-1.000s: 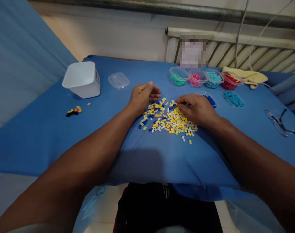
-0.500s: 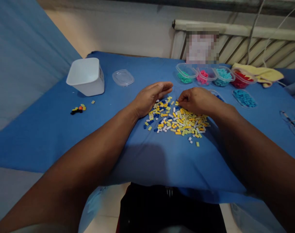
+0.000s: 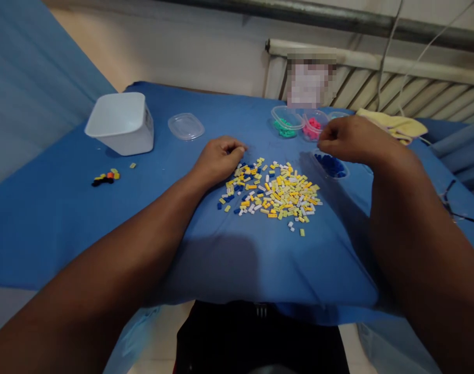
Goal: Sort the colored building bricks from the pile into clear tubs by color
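Observation:
Small toy bricks [image 3: 287,192] in yellow, white and blue lie in a loose pile on the blue cloth. At the pile's upper left edge rests my left hand [image 3: 220,161], its fingers loosely bent, thumb beside them, with nothing visible in it. My right hand [image 3: 352,137] hovers over a clear tub of dark blue bricks [image 3: 330,166], right of the pile. Its fingers are pinched together and point down-left. Whatever they may hold is hidden or too small to make out.
Tubs of green bricks [image 3: 286,128] and pink bricks [image 3: 312,128] stand behind, near a yellow cloth [image 3: 396,124]. To the left are a white container [image 3: 137,137], a clear lid [image 3: 186,127] and a small cluster of black, orange and yellow bricks [image 3: 105,178]. Glasses [image 3: 451,208] lie right.
My right hand has left the pile and moved right, over the dark blue tub. My left hand's straight fingers have bent beside the pile. The whole view has shifted slightly.

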Motion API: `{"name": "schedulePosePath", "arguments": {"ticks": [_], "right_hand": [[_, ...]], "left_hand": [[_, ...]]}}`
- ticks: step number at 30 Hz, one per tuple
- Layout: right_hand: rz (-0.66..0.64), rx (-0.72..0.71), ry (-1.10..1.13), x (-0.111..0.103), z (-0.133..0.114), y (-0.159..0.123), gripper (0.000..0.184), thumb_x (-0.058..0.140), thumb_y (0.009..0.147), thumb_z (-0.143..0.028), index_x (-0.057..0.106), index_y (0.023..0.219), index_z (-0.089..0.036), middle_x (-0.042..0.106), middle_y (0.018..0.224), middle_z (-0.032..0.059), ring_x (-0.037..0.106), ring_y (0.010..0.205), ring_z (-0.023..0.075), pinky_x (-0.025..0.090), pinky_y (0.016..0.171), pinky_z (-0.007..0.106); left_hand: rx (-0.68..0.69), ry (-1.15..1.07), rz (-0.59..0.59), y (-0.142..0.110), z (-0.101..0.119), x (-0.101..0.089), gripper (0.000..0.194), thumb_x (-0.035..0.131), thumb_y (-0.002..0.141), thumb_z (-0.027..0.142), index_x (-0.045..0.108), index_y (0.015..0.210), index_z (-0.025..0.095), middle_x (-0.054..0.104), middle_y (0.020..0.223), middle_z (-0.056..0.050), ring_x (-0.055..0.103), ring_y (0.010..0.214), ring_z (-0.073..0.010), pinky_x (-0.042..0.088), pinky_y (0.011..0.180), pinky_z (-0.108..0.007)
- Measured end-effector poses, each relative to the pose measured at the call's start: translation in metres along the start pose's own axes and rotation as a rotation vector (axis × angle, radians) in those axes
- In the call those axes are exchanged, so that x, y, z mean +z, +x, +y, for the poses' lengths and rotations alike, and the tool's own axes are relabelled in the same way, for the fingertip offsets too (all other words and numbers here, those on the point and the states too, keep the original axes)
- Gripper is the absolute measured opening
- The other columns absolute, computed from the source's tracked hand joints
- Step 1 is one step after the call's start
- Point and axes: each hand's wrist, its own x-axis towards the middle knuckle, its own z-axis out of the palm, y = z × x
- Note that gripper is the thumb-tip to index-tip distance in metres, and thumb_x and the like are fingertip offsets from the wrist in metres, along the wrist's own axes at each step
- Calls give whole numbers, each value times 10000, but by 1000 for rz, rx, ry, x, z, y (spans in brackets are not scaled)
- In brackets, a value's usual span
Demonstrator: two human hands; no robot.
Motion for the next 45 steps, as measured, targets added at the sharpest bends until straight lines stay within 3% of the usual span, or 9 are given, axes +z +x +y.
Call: {"name": "schedulePosePath", "arguments": {"ticks": [5, 12, 16, 20, 24, 27, 32, 39, 45], "right_hand": [[-93, 46, -92, 2, 35, 6, 122, 748, 922, -239, 863, 958, -222, 808, 853, 53, 728, 787, 257, 508, 749, 367], [-100, 44, -98, 18, 39, 12, 177, 714, 1009, -245, 865, 1087, -197, 850, 1028, 97, 743, 898, 271, 476, 761, 369], [-112, 53, -93, 17, 37, 11, 166, 725, 1022, -291, 873, 1047, -219, 846, 986, 100, 756, 893, 305, 489, 768, 394], [-23, -72, 32, 10, 11, 5, 195, 729, 1017, -314, 897, 1084, -241, 858, 989, 89, 781, 911, 315, 548, 859, 419], [-159, -355, 258, 20, -34, -4, 224, 733, 1009, -302, 910, 1144, -277, 878, 1010, 27, 791, 897, 245, 573, 841, 358], [-189, -467, 272, 37, -62, -8, 226, 720, 1015, -252, 914, 1128, -262, 887, 994, 25, 785, 875, 221, 543, 795, 329], [-182, -483, 203, 54, -81, -12, 254, 691, 1026, -200, 924, 1102, -264, 903, 1043, 26, 786, 865, 219, 514, 783, 334], [-189, -445, 70, 51, -83, -14, 215, 711, 1007, -273, 908, 1092, -273, 889, 1027, 45, 763, 874, 265, 449, 722, 361], [-28, -442, 161, 53, -97, -17, 239, 680, 1016, -245, 869, 1160, -213, 873, 1082, 102, 753, 915, 278, 476, 795, 373]], "left_hand": [[94, 129, -91, 1, -3, -3, 244, 651, 871, 216, 876, 965, 205, 856, 1226, -99, 780, 1184, -301, 610, 1159, -465], [134, 222, -163, 1, -1, -7, 239, 658, 819, 194, 873, 924, 205, 842, 1270, -109, 774, 1266, -340, 595, 1206, -506], [124, 225, -142, 1, -3, -5, 239, 652, 809, 180, 867, 913, 202, 838, 1274, -103, 777, 1251, -323, 604, 1206, -493], [122, 189, -136, 1, -7, -3, 268, 655, 808, 172, 877, 954, 207, 836, 1294, -100, 777, 1259, -309, 604, 1219, -482], [148, 178, -166, 2, -11, -2, 262, 668, 841, 215, 887, 986, 210, 823, 1363, -119, 768, 1321, -311, 586, 1246, -493], [158, 182, -172, 3, -13, 0, 226, 689, 862, 251, 880, 977, 216, 823, 1380, -118, 762, 1338, -312, 575, 1250, -501], [140, 141, -112, 2, -12, 2, 219, 651, 886, 238, 850, 968, 202, 851, 1246, -102, 777, 1247, -295, 588, 1192, -466], [-28, 65, -17, 2, -6, 3, 234, 650, 948, 285, 851, 1034, 200, 873, 1158, -87, 792, 1118, -276, 602, 1111, -440], [10, 104, -46, 3, -6, 5, 242, 641, 923, 227, 857, 1030, 199, 863, 1201, -91, 784, 1183, -276, 589, 1127, -431]]}}
